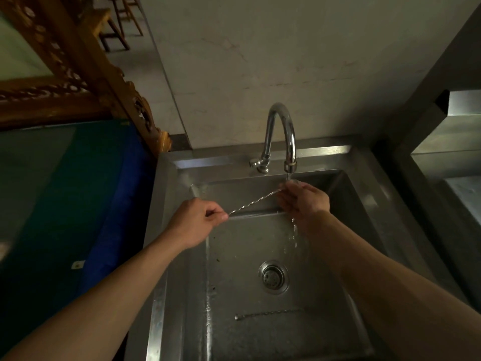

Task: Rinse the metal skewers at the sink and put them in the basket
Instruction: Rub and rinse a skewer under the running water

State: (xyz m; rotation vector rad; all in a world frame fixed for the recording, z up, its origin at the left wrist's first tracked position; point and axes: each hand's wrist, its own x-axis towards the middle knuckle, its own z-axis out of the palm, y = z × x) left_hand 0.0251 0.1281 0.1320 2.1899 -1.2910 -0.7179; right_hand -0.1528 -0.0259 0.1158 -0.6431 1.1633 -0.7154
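I rinse one of two skewers.
Left hand (197, 220) and right hand (302, 199) pinch a twisted skewer (253, 203) mid-frame under the tap (279, 136); a second skewer (265, 314) lies low in the sink (364, 199).

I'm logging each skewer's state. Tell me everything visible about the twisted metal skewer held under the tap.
The thin twisted metal skewer is shiny and spiral-ridged. It slants up to the right over the steel sink. The left hand pinches its lower end; the right hand wraps its upper end beneath the running chrome faucet.

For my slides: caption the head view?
Both hands hold a twisted skewer under the running faucet; another skewer lies in the sink.
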